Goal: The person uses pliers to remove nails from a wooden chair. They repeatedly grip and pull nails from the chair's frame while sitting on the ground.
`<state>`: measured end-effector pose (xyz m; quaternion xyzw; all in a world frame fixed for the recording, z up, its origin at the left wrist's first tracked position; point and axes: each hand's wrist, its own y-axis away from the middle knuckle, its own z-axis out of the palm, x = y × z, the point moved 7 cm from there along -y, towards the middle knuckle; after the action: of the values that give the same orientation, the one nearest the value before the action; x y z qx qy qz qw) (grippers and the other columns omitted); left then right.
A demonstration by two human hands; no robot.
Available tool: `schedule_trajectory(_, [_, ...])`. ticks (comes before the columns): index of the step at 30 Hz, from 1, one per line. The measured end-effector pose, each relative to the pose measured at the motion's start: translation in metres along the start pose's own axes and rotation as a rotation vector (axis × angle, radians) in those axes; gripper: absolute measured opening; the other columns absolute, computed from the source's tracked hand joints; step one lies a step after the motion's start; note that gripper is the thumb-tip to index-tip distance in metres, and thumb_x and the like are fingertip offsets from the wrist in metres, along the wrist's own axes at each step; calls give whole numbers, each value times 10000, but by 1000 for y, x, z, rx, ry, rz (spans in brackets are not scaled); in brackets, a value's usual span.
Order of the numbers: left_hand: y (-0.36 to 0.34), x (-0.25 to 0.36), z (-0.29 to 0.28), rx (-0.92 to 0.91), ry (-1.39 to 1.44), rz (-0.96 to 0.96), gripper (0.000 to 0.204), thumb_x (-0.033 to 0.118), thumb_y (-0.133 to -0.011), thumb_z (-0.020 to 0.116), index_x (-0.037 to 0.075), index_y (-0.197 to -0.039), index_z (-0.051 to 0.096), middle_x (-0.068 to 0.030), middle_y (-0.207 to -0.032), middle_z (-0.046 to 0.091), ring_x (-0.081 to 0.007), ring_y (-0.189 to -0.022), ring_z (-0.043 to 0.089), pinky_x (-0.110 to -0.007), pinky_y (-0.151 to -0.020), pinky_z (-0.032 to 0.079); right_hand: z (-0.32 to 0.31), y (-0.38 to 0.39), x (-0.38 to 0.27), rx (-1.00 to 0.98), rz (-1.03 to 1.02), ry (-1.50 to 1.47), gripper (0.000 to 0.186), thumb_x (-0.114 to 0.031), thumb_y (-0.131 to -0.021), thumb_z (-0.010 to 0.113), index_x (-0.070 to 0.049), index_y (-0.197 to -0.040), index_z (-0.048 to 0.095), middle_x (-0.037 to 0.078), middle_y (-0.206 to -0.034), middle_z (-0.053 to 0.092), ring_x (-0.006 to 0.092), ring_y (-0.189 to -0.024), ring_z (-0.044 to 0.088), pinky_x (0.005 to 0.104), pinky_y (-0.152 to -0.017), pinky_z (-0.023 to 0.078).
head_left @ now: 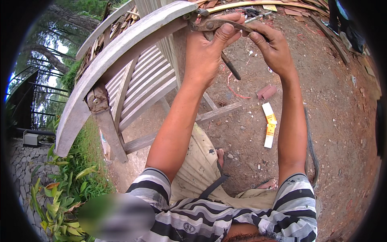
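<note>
A weathered wooden chair (131, 50) with a slatted panel and a curved armrest stands tilted in front of me on the left. At the armrest's upper right end, a pair of rusty pincers (209, 25) has its jaws against a small dark metal fitting. My left hand (207, 54) is closed around the pincers near the pivot, with the thumb on top; one handle sticks out below it. My right hand (276, 50) pinches the far end of the other handle between thumb and fingers. What the jaws grip is too small to tell.
On the dirt ground lie a white and yellow folded strip (269, 125), reddish tile pieces (267, 92) and a black cable (311, 149). Loose boards (330, 40) lie at the far right, near another person's leg (333, 18). Green plants (60, 189) grow at left.
</note>
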<state>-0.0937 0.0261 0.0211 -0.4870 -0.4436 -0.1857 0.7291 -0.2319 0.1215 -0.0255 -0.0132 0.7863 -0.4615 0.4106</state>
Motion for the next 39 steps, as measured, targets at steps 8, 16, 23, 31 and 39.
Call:
schedule_trajectory(8, [-3, 7, 2, -20, -4, 94, 446, 388, -960, 719, -3, -1174, 728, -131, -1143, 746, -226, -1116, 716, -371, -966, 622, 4, -3, -9, 11, -45, -8, 271, -206, -1031, 647, -30, -1225, 718, 104, -1089, 769, 202, -1000, 715, 353, -898, 546])
schedule_trajectory(16, [-9, 4, 3, 26, -60, 222, 264, 268, -987, 736, 5, -955, 744, -93, -932, 766, -200, -937, 739, -331, -858, 585, 10, -2, -11, 20, 0, -89, 285, -182, -1033, 649, -25, -1264, 705, 92, -1102, 774, 183, -1025, 720, 334, -919, 558])
schedule_trajectory(23, [-12, 1, 3, 81, 14, 163, 173, 97, -999, 676, -12, -874, 724, -88, -828, 735, -171, -810, 725, -322, -807, 588, 19, 8, -2, 83, 20, -118, 291, -161, -1030, 653, -18, -1279, 699, 101, -1106, 775, 166, -1000, 720, 327, -904, 567])
schedule_trajectory(31, [8, 13, -18, 117, -282, -145, 169, 153, -976, 699, -10, -931, 706, -95, -847, 720, -190, -809, 735, -347, -832, 613, 76, 46, -11, 225, 214, -363, 306, -143, -1051, 614, 8, -1311, 674, 84, -1142, 748, 137, -1037, 676, 316, -933, 541])
schedule_trajectory(39, [15, 54, -37, -91, -715, -526, 276, 288, -957, 756, 15, -926, 723, -80, -848, 736, -174, -837, 729, -317, -822, 561, 160, 70, -49, 411, 407, -682, 306, -195, -1082, 569, 16, -1294, 632, 4, -944, 604, 74, -823, 511, 256, -728, 444])
